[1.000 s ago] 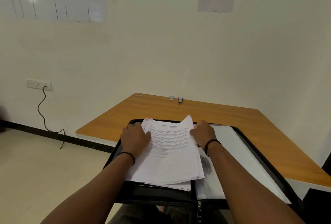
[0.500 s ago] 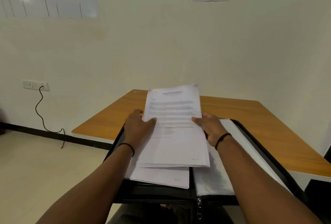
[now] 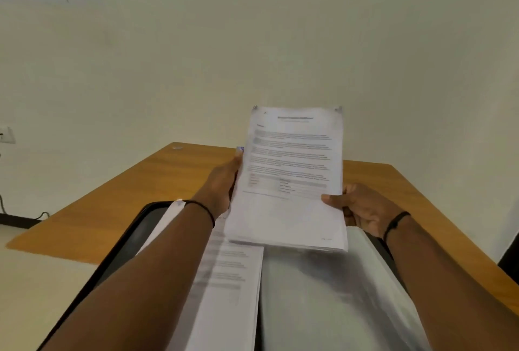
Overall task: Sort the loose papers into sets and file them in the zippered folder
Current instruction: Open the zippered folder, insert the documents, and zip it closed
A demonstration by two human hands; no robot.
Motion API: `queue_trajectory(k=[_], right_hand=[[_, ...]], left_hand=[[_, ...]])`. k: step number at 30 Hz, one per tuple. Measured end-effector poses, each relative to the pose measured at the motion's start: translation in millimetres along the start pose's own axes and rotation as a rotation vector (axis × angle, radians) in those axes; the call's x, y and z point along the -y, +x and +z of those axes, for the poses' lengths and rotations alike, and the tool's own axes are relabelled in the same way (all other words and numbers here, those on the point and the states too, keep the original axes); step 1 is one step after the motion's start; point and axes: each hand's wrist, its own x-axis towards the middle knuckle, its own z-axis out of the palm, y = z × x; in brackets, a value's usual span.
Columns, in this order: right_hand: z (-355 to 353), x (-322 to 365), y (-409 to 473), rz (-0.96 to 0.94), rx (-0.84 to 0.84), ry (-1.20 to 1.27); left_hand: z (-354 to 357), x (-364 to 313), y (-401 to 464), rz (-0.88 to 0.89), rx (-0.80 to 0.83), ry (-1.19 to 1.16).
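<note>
In the head view, the left hand [image 3: 222,182] grips the left edge of a stack [image 3: 289,182] of printed papers and the right hand [image 3: 362,210] pinches its right edge, thumb on top, so the stack is held up, tilted, above the open folder [image 3: 123,249]. The folder hangs over the near edge of the table [image 3: 112,196], with 1 more pile [image 3: 224,280] of sheets on its left half and clear sleeves [image 3: 323,294] on its right half.
</note>
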Motion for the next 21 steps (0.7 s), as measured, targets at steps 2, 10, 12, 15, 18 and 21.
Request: queue_trajectory(k=[2,10,12,15,18,21], right_hand=[[-13.6,-2.1,15.7,-0.04,-0.113,0.117],[-28.1,-8.2,81.7,-0.161,-0.373,0.298],[-21.4,-7.5,94.2,-0.187,-0.429,0.284],[-15.2,-10.9,113.6,-0.209,-0.453,0.286],[-12.6,-16.1,124.7,-0.186,-0.44,0.263],[-11.5,-20.6,130.3,-0.174,-0.421,0.258]], left_hand=[[9.6,9.5,15.7,-0.052,-0.246,-0.117],[61.6,74.3,40.1,0.309,-0.005,1.433],[70.1,78.6,37.3,0.463,0.021,1.484],[69.0,87.9,38.0,0.668,0.052,1.423],[68.6,91.9,38.1,0.737,0.095,1.364],[69.9,95.2,42.0,0.838,0.055,1.348]])
